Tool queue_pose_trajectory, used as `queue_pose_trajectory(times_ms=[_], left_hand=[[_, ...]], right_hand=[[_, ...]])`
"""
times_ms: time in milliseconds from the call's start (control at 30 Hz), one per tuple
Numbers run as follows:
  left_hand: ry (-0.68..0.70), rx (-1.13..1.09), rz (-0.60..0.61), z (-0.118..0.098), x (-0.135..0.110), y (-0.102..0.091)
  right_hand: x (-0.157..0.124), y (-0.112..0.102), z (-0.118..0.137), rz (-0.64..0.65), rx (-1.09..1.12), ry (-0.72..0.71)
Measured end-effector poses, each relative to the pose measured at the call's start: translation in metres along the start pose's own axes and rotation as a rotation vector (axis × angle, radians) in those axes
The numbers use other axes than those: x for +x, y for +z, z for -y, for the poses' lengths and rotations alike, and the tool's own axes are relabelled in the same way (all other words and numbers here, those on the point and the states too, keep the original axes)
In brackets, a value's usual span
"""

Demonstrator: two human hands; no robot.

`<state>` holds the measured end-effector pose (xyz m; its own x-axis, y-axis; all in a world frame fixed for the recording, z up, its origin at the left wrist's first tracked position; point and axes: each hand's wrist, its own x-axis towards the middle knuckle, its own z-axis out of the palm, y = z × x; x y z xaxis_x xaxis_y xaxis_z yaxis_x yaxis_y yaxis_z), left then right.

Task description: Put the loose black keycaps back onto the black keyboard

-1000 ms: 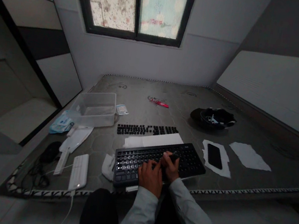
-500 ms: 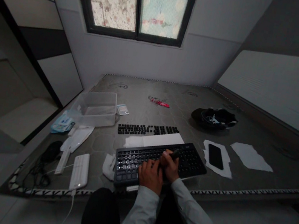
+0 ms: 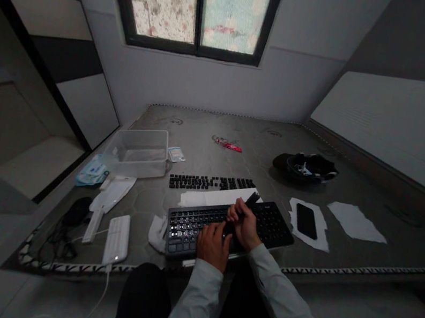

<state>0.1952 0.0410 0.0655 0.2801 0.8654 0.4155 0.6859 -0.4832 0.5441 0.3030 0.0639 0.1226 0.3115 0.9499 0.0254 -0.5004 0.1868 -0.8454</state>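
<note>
At the bottom of the frame your two pale sleeves ran up to the black keyboard (image 3: pixel 226 224), which lay low and centre on the grey mattress (image 3: pixel 206 147). Your left hand (image 3: pixel 213 245) rested on the keyboard's near edge, fingers bent down onto the keys and holding nothing. Your right hand (image 3: pixel 244 224) sat just above it, over the middle of the keyboard, its grip closed round a slim dark tool (image 3: pixel 251 199) whose end stuck out toward the far edge (I couldn't tell what kind of tool it was).

Left of the keyboard lay a crumpled white cloth (image 3: pixel 156 232), and further left a white ribbed block with a cable (image 3: pixel 117 239). Right of the keyboard a black phone (image 3: pixel 305 220) lay on a torn white sheet.

Just beyond the keyboard was a white paper strip (image 3: pixel 214 197), then a row of loose black keycaps (image 3: pixel 210 182). At mid-left stood a clear plastic tub (image 3: pixel 139 152). Farther back lay a red wrapper (image 3: pixel 227 143) and, to the right, a black cap (image 3: pixel 305 167), under the window (image 3: pixel 195 7).
</note>
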Motion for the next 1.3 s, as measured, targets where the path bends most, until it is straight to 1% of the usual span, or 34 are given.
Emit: queue_pose_trajectory(times_ms=[67,133,200,233,300,367,433,500,567,633,700,800,900,1033,1133,1200,1300], left_hand=[[-0.017,0.027,0.006,-0.002,-0.001,-0.002],[-0.029,0.045,0.008,-0.001,-0.001,-0.004],[-0.031,0.052,0.002,0.001,-0.001,-0.006],[-0.029,0.050,-0.001,0.003,-0.001,-0.007],[-0.022,0.039,-0.006,0.006,-0.001,-0.009],[-0.017,0.022,-0.012,0.009,-0.002,-0.010],[-0.011,0.008,-0.023,0.011,-0.002,-0.012],[0.001,-0.006,-0.037,0.013,-0.002,-0.015],[0.018,-0.025,-0.048,0.014,-0.002,-0.018],[0.047,-0.047,-0.050,0.014,-0.003,-0.022],[0.081,-0.066,-0.054,0.014,-0.004,-0.024],[0.114,-0.090,-0.077,0.015,-0.007,-0.026],[0.116,-0.116,-0.108,0.018,-0.009,-0.025],[0.111,-0.169,-0.134,0.024,-0.010,-0.021],[0.104,-0.201,-0.176,0.028,-0.011,-0.019],[0.116,-0.211,-0.212,0.031,-0.011,-0.017],[0.161,-0.206,-0.247,0.039,-0.009,-0.016]], right_hand=[[-0.001,0.000,0.004,-0.003,0.004,0.004],[0.000,-0.003,0.010,-0.019,-0.016,-0.046],[0.001,-0.009,0.016,-0.053,-0.116,-0.108],[0.001,-0.013,0.020,-0.072,-0.221,-0.126],[0.001,-0.022,0.027,-0.081,-0.550,-0.144],[-0.002,-0.029,0.032,-0.013,-0.924,-0.151],[-0.008,-0.035,0.033,0.105,-1.207,-0.152],[-0.015,-0.039,0.031,0.211,-1.377,-0.139],[-0.020,-0.043,0.026,0.255,-1.479,-0.127],[-0.024,-0.045,0.021,0.246,-1.507,-0.109],[-0.025,-0.046,0.017,0.204,-1.466,-0.102],[-0.025,-0.041,0.014,0.161,-1.321,-0.081],[-0.026,-0.034,0.013,0.155,-1.195,-0.007],[-0.029,-0.022,0.015,0.215,-1.102,0.087],[-0.031,-0.016,0.016,0.272,-1.015,0.104],[-0.032,-0.014,0.016,0.269,-1.038,0.106],[-0.035,-0.013,0.012,0.221,-1.149,0.109]])
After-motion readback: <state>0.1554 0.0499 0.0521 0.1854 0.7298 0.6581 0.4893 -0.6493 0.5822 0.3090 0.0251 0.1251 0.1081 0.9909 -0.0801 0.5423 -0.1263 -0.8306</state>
